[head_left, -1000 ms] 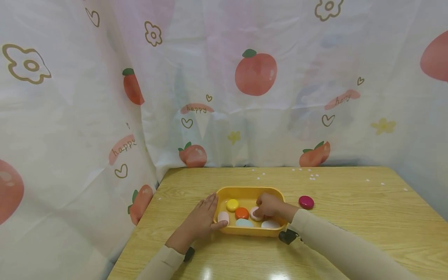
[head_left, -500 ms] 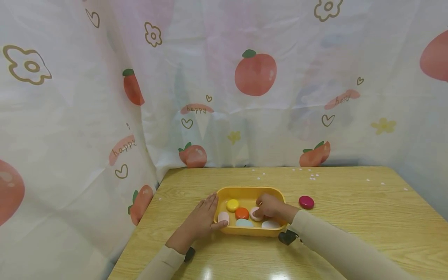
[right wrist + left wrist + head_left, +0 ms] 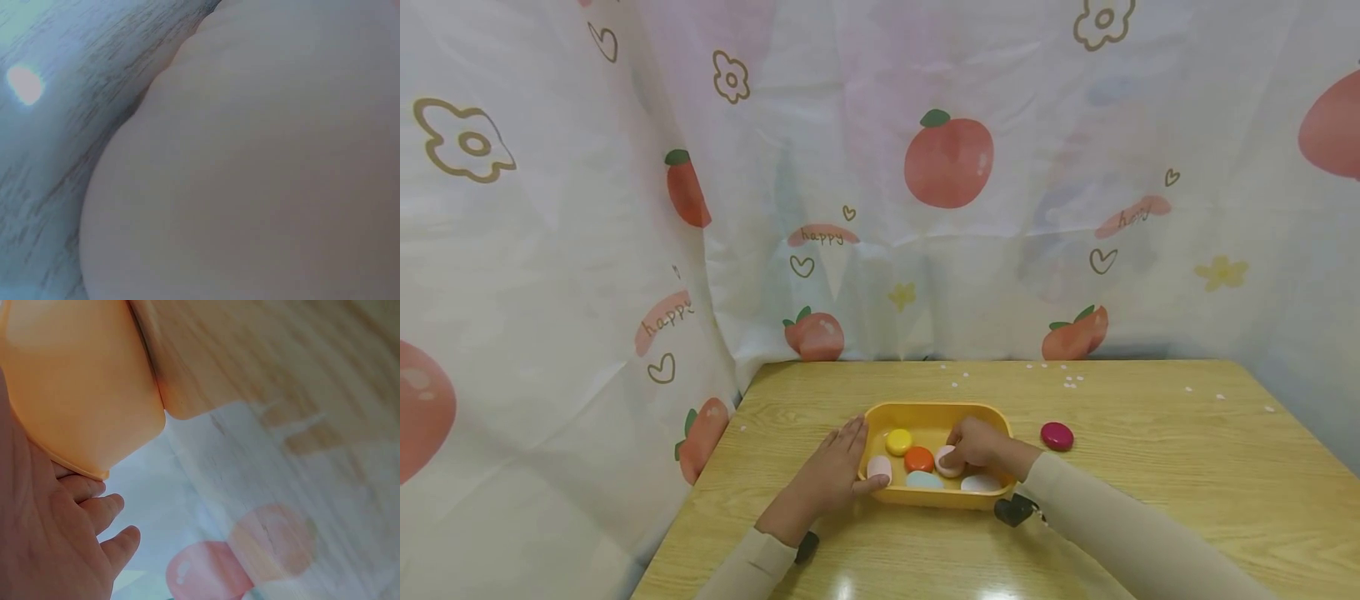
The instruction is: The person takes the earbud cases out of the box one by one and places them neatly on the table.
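Observation:
A yellow rectangular tray [image 3: 940,498] sits on the table. My left hand [image 3: 829,468] rests against its left end, fingers straight along the wall and thumb over the near rim. The left wrist view shows those fingers on the tray's outer wall [image 3: 87,381]. Inside the tray, my right hand [image 3: 981,443] pinches a pale pink rounded disc [image 3: 946,463]. Around it lie a yellow disc [image 3: 898,442], an orange disc [image 3: 919,459], a pale pink piece [image 3: 878,469], a light blue piece [image 3: 924,481] and a whitish piece [image 3: 981,483]. My palm [image 3: 250,175] fills most of the right wrist view, hiding the fingertips.
A magenta disc [image 3: 1057,436] lies on the wooden table [image 3: 1165,467], right of the tray. Small white specks [image 3: 1070,382] dot the table's far part. A printed curtain [image 3: 880,183] hangs behind the table and along its left side.

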A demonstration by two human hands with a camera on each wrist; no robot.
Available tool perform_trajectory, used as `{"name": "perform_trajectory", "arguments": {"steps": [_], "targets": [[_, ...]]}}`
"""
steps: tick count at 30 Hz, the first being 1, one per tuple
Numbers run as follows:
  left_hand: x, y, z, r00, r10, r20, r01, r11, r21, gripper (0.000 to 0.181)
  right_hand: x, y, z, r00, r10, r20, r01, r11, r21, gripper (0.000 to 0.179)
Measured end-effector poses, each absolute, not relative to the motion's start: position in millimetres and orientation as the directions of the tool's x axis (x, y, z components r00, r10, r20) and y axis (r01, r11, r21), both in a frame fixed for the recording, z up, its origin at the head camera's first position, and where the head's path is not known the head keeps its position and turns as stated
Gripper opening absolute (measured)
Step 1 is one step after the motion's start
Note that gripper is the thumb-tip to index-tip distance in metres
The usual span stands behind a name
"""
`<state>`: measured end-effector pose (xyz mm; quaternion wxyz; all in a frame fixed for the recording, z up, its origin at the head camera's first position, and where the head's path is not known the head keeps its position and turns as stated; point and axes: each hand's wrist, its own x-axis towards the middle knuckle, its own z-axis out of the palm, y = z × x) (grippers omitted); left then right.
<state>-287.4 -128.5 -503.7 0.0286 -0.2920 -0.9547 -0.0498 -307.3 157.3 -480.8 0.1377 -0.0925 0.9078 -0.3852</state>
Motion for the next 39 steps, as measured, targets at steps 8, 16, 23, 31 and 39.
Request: {"name": "perform_trajectory", "arguments": {"steps": [8,16,23,31,39], "targets": [[-287.2,-128.7,-504.8,-0.822,0.561,0.101,0.569,0.818,0.081,0.100,-307.1,156.8,-484.2,-0.943,-0.277,-0.187,-0.035,0.639,-0.769,0.019],[-285.8,-129.9,-503.0,-0.822,0.561,0.103,0.569,0.816,0.099,0.101,-304.2,155.1,-483.2,-0.930,-0.303,-0.208,-0.014,0.595,-0.804,0.020],[-285.9,-129.1,-503.7,-0.820,0.564,0.098,0.571,0.816,0.089,0.103,-301.2,155.6,-479.4,-0.914,-0.330,-0.235,0.031,0.521,-0.853,0.025],[-285.5,-129.2,-502.7,-0.814,0.571,0.108,0.579,0.813,0.067,0.102,-300.3,160.5,-472.6,-0.913,-0.347,-0.217,0.019,0.495,-0.869,0.023],[-283.5,-127.0,-499.8,-0.820,0.565,0.097,0.568,0.823,0.011,0.100,-300.9,168.3,-463.2,-0.912,-0.376,-0.165,-0.071,0.539,-0.839,0.018]]}}
